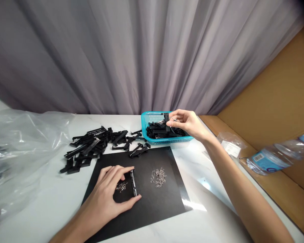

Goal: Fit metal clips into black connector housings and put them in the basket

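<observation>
My left hand (108,192) is over the black mat, gripping a narrow black plastic part (133,183) by its two ends between thumb and fingertips. Beside that part, partly behind my fingers, lies a small heap of metal pieces (121,186). A larger heap of tiny silvery metal pieces (158,177) is to its right on the mat. My right hand (186,122) is above the blue basket (152,140), pinching another black plastic part (166,122). A thin metallic tip (174,119) shows among its fingers; I cannot make out its kind. More black parts (154,130) fill the basket.
Loose black plastic parts (91,146) are piled left of the basket, with several near the far edge of the mat (147,216). Clear plastic sheeting (22,162) covers the left side. At right are a cardboard box (276,87), a water bottle (276,157) and a small bag (230,146).
</observation>
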`<state>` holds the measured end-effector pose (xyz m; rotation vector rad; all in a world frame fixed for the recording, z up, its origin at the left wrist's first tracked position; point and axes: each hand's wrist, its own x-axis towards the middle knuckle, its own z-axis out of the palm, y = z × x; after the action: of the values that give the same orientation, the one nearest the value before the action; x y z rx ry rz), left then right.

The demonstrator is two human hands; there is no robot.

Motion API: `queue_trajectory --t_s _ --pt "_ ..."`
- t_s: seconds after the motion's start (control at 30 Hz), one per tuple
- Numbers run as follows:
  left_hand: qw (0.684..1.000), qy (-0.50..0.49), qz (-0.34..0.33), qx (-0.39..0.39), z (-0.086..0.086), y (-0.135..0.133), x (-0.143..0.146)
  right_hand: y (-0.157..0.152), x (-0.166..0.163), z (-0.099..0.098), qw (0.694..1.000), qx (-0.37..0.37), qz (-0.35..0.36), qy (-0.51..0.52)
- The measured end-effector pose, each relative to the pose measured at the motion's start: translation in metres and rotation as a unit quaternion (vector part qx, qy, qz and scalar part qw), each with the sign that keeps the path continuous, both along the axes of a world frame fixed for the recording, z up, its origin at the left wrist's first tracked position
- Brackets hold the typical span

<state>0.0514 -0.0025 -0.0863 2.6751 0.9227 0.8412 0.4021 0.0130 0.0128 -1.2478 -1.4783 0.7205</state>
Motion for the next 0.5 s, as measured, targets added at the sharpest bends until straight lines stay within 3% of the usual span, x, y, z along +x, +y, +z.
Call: queue_trajectory --t_s 0.17,0.33,0.5 --pt "1.0 0.004 0.0 0.005 0.001 0.001 0.002 0.004 0.01 -0.005 0.998 0.001 0.003 -0.057" --pt "1.0 0.001 0.011 -0.004 0.005 -0.002 0.002 0.014 0.044 -0.022 0.967 -0.027 -0.157 -0.201" --pt "0.999 -0.003 0.032 -0.015 0.009 -0.005 0.002 0.019 0.068 -0.035 0.949 -0.054 -0.209 -0.23"
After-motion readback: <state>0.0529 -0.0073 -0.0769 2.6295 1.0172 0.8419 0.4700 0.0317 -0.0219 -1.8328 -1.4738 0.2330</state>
